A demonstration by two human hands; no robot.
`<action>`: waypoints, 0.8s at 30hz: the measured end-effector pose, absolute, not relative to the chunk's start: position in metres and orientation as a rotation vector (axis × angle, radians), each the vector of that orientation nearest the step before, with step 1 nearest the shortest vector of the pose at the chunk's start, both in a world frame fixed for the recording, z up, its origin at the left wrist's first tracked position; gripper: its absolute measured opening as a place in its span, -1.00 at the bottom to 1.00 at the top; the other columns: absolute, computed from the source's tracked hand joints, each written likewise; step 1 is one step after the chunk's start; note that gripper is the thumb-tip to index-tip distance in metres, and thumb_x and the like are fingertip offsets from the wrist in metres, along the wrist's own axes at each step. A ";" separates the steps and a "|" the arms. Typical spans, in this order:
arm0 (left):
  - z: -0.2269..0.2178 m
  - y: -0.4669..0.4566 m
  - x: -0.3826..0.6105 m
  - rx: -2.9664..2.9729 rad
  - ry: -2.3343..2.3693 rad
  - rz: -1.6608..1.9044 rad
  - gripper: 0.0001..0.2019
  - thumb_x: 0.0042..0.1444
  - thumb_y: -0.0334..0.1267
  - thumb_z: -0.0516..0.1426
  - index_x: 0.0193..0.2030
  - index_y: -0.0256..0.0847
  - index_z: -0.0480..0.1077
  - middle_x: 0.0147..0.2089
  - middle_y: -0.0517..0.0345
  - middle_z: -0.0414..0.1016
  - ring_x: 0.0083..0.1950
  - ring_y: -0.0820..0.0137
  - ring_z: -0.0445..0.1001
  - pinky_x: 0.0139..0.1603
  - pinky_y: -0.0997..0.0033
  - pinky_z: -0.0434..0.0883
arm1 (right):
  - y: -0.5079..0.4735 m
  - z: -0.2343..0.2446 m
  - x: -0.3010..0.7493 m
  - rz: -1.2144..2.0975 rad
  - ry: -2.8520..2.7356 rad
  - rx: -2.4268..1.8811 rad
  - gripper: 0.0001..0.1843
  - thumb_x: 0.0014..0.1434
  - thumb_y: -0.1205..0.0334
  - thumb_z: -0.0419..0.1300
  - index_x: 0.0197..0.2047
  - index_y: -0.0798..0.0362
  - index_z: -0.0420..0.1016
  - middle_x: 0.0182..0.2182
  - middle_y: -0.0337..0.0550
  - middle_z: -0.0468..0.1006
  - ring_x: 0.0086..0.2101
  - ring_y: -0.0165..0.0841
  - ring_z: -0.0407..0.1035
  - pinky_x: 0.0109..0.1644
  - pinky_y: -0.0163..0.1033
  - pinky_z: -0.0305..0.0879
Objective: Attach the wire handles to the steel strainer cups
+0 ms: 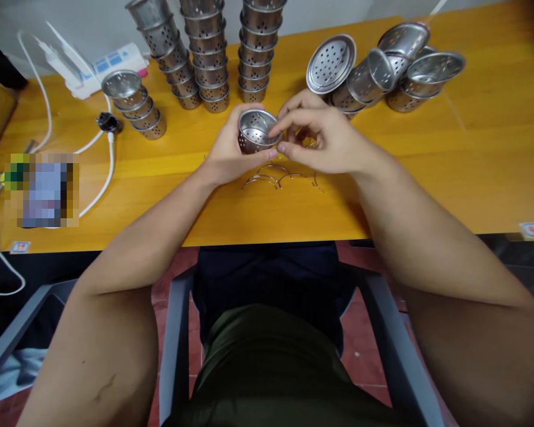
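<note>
My left hand (226,145) is wrapped round a small perforated metal cup (254,141), its open mouth tilted up toward me. At the cup's right side is my right hand (331,135), with the index fingertip at the inner rim and the thumb close to the outer wall. Its fingers are curled in a pinch; whatever lies between them is too small to make out. Several thin curved wires (267,177) lie on the table just below the hands. More wire shows partly behind my right hand.
Tall stacks of perforated cups (253,71) stand at the back, with a shorter stack (149,121) to their left. Loose cups (369,77) lie jumbled at the back right. A power strip (102,68), white cables and a blurred-out object (47,193) occupy the left of the yellow table (480,178).
</note>
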State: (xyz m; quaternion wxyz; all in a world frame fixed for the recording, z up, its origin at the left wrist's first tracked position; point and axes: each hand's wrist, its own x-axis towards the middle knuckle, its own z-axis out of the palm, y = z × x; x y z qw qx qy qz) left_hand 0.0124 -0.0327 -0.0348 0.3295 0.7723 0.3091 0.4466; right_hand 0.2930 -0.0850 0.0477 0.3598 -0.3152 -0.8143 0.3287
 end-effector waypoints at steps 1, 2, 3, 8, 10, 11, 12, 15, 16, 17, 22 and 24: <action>-0.034 -0.036 0.014 2.019 0.792 1.149 -0.01 0.41 0.40 0.68 0.72 0.06 0.42 0.47 -0.17 0.72 0.52 -0.17 0.79 0.64 -0.30 0.74 | -0.085 0.047 0.294 0.849 -2.123 -0.789 -0.60 0.46 -0.31 0.73 0.15 -0.30 0.93 0.32 -0.08 0.65 -0.03 -0.09 0.53 0.10 0.11 0.71; -0.033 -0.039 0.016 2.013 0.777 1.129 0.01 0.42 0.38 0.68 0.75 0.05 0.39 0.48 -0.18 0.71 0.53 -0.16 0.79 0.63 -0.30 0.74 | -0.085 0.047 0.296 0.854 -2.135 -0.771 -0.60 0.47 -0.31 0.72 0.15 -0.27 0.93 0.31 -0.08 0.64 -0.04 -0.12 0.54 0.10 0.09 0.71; -0.033 -0.041 0.017 2.002 0.767 1.111 0.03 0.43 0.36 0.68 0.77 0.04 0.37 0.50 -0.19 0.69 0.54 -0.16 0.78 0.62 -0.29 0.76 | -0.084 0.048 0.298 0.860 -2.138 -0.761 -0.61 0.50 -0.30 0.71 0.15 -0.25 0.92 0.31 -0.08 0.64 -0.06 -0.15 0.55 0.12 0.08 0.70; -0.035 -0.041 0.011 1.928 0.801 1.080 0.01 0.34 0.17 0.75 0.76 0.17 0.41 0.67 -0.20 0.59 0.64 -0.14 0.72 0.48 -0.15 0.85 | -0.079 0.073 0.325 0.708 -2.133 -0.862 -0.77 0.38 0.17 0.81 -0.03 -0.17 0.91 0.21 -0.05 0.74 -0.16 -0.25 0.55 0.03 -0.01 0.68; -0.037 -0.037 0.007 1.946 0.831 1.090 -0.03 0.33 0.10 0.74 0.73 0.16 0.45 0.67 -0.20 0.61 0.61 -0.13 0.73 0.46 -0.14 0.85 | -0.075 0.088 0.345 0.536 -2.093 -0.993 -0.64 0.27 0.49 0.78 -0.26 -0.13 0.80 -0.09 -0.14 0.75 -0.16 -0.30 0.57 -0.06 -0.14 0.59; -0.038 -0.035 0.004 1.969 0.842 1.098 -0.06 0.33 0.09 0.72 0.72 0.13 0.46 0.66 -0.20 0.62 0.59 -0.12 0.73 0.46 -0.14 0.84 | -0.073 0.094 0.356 0.505 -2.082 -1.063 -0.55 0.29 0.62 0.72 -0.36 -0.10 0.73 -0.24 -0.21 0.71 -0.20 -0.35 0.57 -0.09 -0.18 0.55; -0.040 -0.032 0.002 1.993 0.852 1.105 -0.09 0.35 0.09 0.69 0.70 0.10 0.47 0.65 -0.22 0.63 0.58 -0.12 0.73 0.46 -0.15 0.82 | -0.072 0.100 0.368 0.515 -2.058 -1.136 -0.46 0.34 0.72 0.62 -0.45 -0.05 0.64 -0.35 -0.28 0.67 -0.28 -0.43 0.56 -0.15 -0.22 0.51; -0.046 -0.020 -0.003 2.014 0.900 1.150 -0.21 0.38 0.19 0.62 0.62 0.09 0.54 0.60 -0.21 0.66 0.51 -0.13 0.74 0.42 -0.18 0.79 | -0.068 0.104 0.403 0.530 -1.862 -1.387 -0.32 0.43 0.94 0.29 -0.53 0.04 0.57 -0.58 -0.43 0.51 -0.48 -0.57 0.46 -0.25 -0.25 0.39; -0.046 -0.015 -0.004 2.007 0.919 1.171 -0.24 0.38 0.24 0.61 0.58 0.12 0.56 0.59 -0.20 0.67 0.48 -0.14 0.74 0.41 -0.19 0.78 | -0.066 0.103 0.412 0.491 -1.809 -1.435 -0.29 0.38 1.03 0.22 -0.51 0.05 0.60 -0.60 -0.46 0.50 -0.49 -0.58 0.44 -0.23 -0.23 0.40; -0.044 -0.012 -0.006 2.000 0.938 1.194 -0.25 0.35 0.30 0.60 0.54 0.14 0.59 0.57 -0.18 0.68 0.45 -0.15 0.74 0.40 -0.22 0.76 | -0.064 0.100 0.421 0.470 -1.768 -1.491 -0.25 0.30 1.13 0.17 -0.52 0.07 0.61 -0.61 -0.47 0.50 -0.51 -0.60 0.42 -0.25 -0.22 0.38; 0.012 -0.034 -0.006 2.020 1.078 1.319 -0.22 0.15 0.56 0.52 0.39 0.27 0.70 0.46 -0.10 0.75 0.62 -0.35 0.58 0.54 -0.48 0.67 | -0.051 0.091 0.439 0.471 -1.850 -2.031 -0.24 0.27 1.13 0.39 -0.56 0.05 0.65 -0.60 -0.41 0.58 -0.58 -0.59 0.44 -0.38 -0.27 0.33; 0.048 -0.059 -0.005 2.130 1.062 1.148 -0.20 0.13 0.52 0.53 0.49 0.48 0.67 0.42 0.00 0.80 0.84 -0.35 0.37 0.61 -0.59 0.65 | -0.051 0.094 0.437 0.476 -1.963 -2.043 -0.31 0.35 1.00 0.51 -0.50 0.02 0.73 -0.51 -0.37 0.69 -0.53 -0.54 0.54 -0.34 -0.30 0.42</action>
